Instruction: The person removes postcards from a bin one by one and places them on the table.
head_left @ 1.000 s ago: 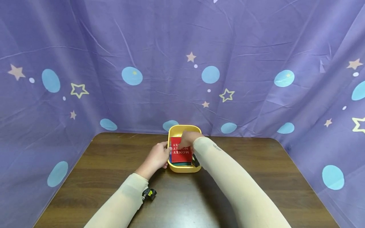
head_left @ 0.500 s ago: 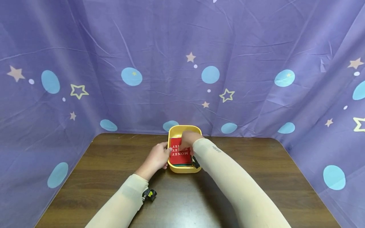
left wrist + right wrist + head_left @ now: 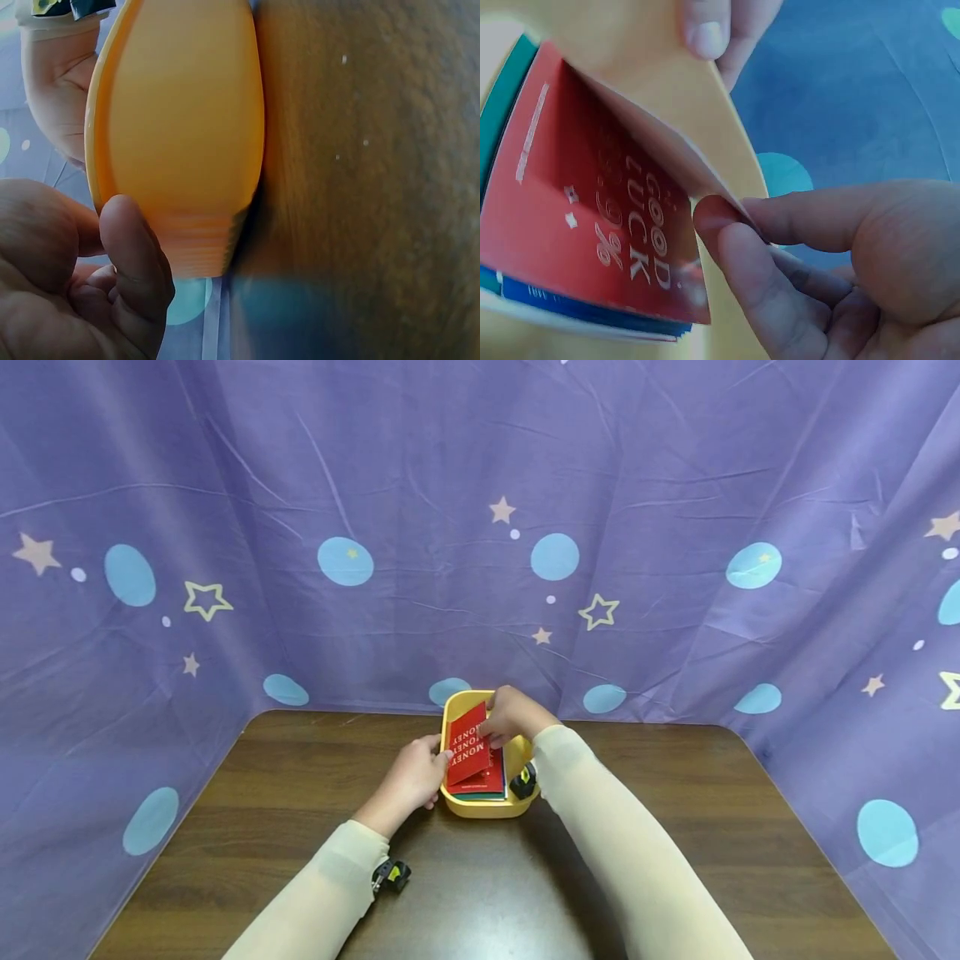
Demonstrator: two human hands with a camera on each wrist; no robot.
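Below frame centre, my right hand pinches a thin red card, long axis up-frame, lettering inverted, while my left hand grips a smooth yellow tray.

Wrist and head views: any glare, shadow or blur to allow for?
Head: glare on the table at the bottom edge, dark shadow beside the right sleeve; left wrist: table blurred; right wrist: GOOD LUCK card dim but readable, yellow tray soft near the top.
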